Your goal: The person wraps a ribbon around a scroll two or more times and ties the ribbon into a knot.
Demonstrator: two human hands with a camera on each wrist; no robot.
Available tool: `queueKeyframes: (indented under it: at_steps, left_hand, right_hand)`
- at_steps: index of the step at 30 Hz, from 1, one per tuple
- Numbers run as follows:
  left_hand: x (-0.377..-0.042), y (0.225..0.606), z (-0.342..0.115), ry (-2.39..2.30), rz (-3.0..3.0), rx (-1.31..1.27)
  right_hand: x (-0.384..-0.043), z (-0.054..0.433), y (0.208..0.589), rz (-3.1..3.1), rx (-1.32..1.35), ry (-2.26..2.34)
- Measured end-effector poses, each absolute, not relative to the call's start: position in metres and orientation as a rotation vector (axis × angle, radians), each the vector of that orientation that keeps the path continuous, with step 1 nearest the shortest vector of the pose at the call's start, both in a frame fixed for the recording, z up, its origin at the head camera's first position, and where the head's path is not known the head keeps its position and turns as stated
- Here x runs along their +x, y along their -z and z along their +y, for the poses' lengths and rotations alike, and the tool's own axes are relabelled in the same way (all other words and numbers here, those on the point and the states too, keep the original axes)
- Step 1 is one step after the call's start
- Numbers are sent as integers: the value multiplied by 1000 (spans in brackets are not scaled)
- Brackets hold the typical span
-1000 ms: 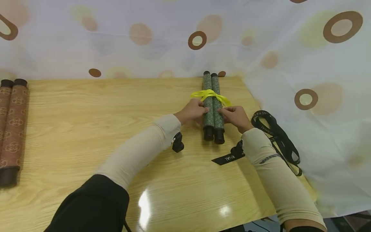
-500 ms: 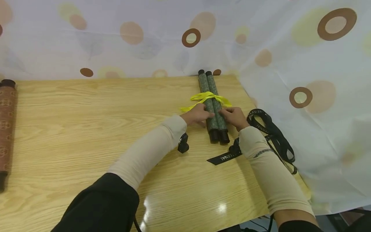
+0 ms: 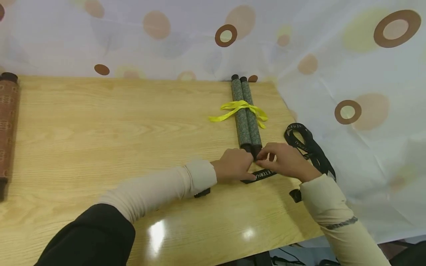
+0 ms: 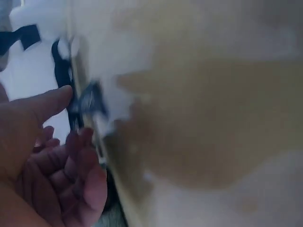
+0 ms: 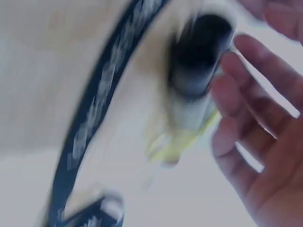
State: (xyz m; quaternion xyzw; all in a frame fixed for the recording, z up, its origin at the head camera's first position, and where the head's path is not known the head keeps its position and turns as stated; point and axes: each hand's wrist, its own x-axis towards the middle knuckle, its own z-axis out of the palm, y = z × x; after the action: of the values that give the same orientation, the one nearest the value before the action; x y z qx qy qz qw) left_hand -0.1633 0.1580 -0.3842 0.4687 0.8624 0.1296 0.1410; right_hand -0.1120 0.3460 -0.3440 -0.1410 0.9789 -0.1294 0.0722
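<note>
Two slim grey-green speckled scroll rolls (image 3: 242, 125) with black ends lie side by side near the table's right end. A yellow ribbon (image 3: 244, 105) is tied in a bow round both. At their near ends is my left hand (image 3: 234, 165), its thumb close to the tip of a black lettered ribbon (image 3: 265, 173). In the left wrist view its fingers are loosely bent around nothing. My right hand (image 3: 287, 160) hovers beside the same ends with relaxed, curved fingers. The right wrist view, blurred, has a black roll end (image 5: 201, 52) just off the fingertips.
The rest of the black lettered ribbon lies in loops (image 3: 311, 146) along the table's right edge. A brown patterned roll (image 3: 7, 125) with dark ends is at the far left of the wooden table (image 3: 133, 122). Spotted white cloth (image 3: 186, 40) hangs behind and to the right.
Both hands have left the sides of the grey-green rolls and come nearer to me, down to the rolls' near ends. The rolls stay on the table, with the yellow bow still tied.
</note>
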Motion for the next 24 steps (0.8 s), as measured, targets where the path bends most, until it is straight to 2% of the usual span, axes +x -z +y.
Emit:
queueKeyframes:
  at_steps: [4, 9, 15, 24]
  left_hand:
    - [-151, 394, 140, -320, 2542, 1369]
    - [-157, 391, 98, -392, 2519, 1279]
    - [-167, 379, 36, -410, 2531, 1096]
    - [-170, 353, -55, -411, 2629, 921]
  right_hand:
    - [-101, 314, 355, 2887, -619, 177]
    - [-101, 288, 371, 2919, -743, 95]
    - [-113, 266, 378, 2957, -919, 115]
    - [-142, 220, 363, 2778, -1024, 348]
